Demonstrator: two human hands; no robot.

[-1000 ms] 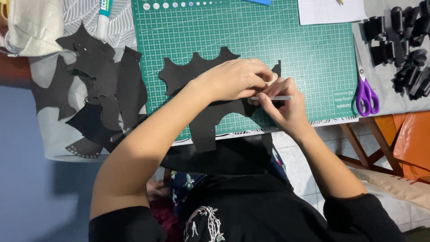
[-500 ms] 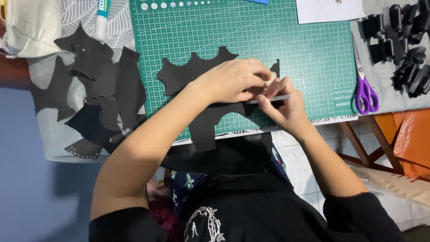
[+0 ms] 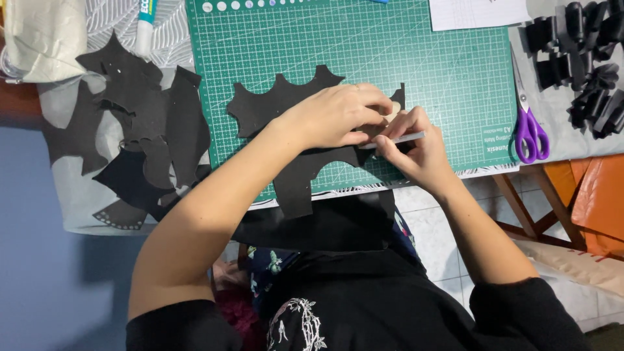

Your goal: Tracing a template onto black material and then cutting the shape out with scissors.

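A home craft table — a green gridded cutting mat point(image 3: 403, 58), purple-handled scissors point(image 3: 530, 133), black paper cut-outs point(image 3: 140, 130) piled on a printed cloth point(image 3: 78, 195) — with tiled floor point(image 3: 448, 227) below.

A green cutting mat point(image 3: 448, 71) ruled with a pale grid is seen at upper centre. On it a black scalloped paper cutout point(image 3: 279, 104) is laid. Purple-handled scissors point(image 3: 530, 133) are shown at right, and black paper scraps point(image 3: 143, 130) on grey-white patterned cloth point(image 3: 71, 188) at left.
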